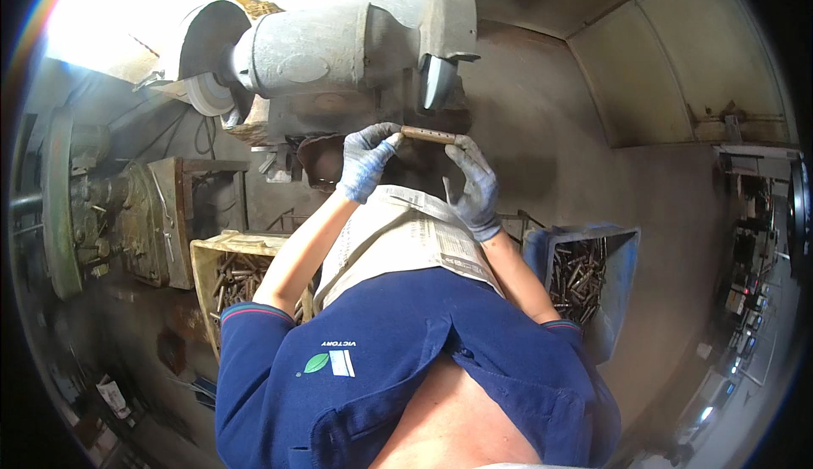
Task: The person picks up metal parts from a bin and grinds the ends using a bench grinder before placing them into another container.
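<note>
Both my hands wear grey knit gloves and hold one short brown metal rod [428, 135] level, just below the right grinding wheel [435, 80] of a grey bench grinder [339, 46]. My left hand [366, 160] pinches the rod's left end. My right hand [474, 185] holds its right end with the fingers raised. The rod lies a little under the wheel; whether it touches the wheel I cannot tell. A sheet of newspaper [406, 236] is draped over my lap as an apron.
A tan crate [203, 257] of metal rods sits at my left, a blue bin [622, 274] of similar rods at my right. The grinder's left wheel [207, 92] is at the upper left, an old green machine [110, 206] beyond the crate. Brown floor stretches right.
</note>
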### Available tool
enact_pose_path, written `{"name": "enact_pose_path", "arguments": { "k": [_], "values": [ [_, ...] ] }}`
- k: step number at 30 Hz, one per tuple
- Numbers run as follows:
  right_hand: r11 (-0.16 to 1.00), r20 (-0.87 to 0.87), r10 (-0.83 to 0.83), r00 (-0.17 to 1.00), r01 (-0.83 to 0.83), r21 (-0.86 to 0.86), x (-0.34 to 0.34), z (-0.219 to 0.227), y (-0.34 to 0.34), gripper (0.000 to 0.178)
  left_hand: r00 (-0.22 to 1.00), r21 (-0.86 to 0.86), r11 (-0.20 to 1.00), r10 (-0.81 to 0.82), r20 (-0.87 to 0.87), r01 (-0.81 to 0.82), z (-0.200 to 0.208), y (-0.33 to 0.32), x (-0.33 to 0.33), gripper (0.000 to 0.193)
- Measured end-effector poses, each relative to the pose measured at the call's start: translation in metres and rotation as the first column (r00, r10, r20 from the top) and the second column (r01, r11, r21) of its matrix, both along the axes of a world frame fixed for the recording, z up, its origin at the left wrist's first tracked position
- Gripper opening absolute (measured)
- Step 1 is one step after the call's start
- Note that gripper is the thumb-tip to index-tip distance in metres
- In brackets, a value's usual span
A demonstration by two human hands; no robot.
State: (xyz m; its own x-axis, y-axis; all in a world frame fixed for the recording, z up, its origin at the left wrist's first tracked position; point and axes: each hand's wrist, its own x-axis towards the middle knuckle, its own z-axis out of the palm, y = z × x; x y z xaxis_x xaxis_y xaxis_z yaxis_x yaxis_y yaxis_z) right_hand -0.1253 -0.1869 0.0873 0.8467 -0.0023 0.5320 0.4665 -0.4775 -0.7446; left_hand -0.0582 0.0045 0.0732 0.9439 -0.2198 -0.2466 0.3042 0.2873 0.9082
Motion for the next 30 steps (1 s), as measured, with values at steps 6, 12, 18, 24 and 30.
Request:
{"name": "enact_pose_path", "arguments": {
  "k": [6, 12, 18, 24, 30],
  "values": [
    [1.0, 0.151, 0.013, 0.988, -0.01, -0.024, -0.039, 0.035, -0.023, 0.053, 0.977, 0.013, 0.997, -0.082, 0.199, 0.081, 0.049, -0.024, -0.028, 0.018],
    [0.997, 0.205, -0.038, 0.978, 0.052, -0.065, -0.068, 0.052, -0.048, 0.055, 0.918, 0.132, 0.961, -0.272, 0.289, 0.243, 0.066, -0.046, -0.035, 0.019],
    [0.842, 0.13, -0.445, 0.886, 0.463, -0.277, -0.148, 0.043, -0.108, 0.057, 0.867, 0.384, 0.887, -0.388, 0.313, 0.258, 0.028, -0.045, -0.029, 0.029],
    [0.391, 0.029, -0.902, 0.431, 0.842, -0.371, -0.262, 0.02, -0.166, 0.043, 0.951, 0.24, 0.94, -0.28, 0.129, 0.244, -0.002, -0.014, -0.055, 0.005],
    [0.57, -0.153, -0.821, 0.549, 0.777, -0.268, -0.227, 0.037, -0.15, 0.032, 0.953, 0.229, 0.932, -0.299, 0.047, 0.282, -0.013, -0.003, -0.039, 0.008]
  ]
}}
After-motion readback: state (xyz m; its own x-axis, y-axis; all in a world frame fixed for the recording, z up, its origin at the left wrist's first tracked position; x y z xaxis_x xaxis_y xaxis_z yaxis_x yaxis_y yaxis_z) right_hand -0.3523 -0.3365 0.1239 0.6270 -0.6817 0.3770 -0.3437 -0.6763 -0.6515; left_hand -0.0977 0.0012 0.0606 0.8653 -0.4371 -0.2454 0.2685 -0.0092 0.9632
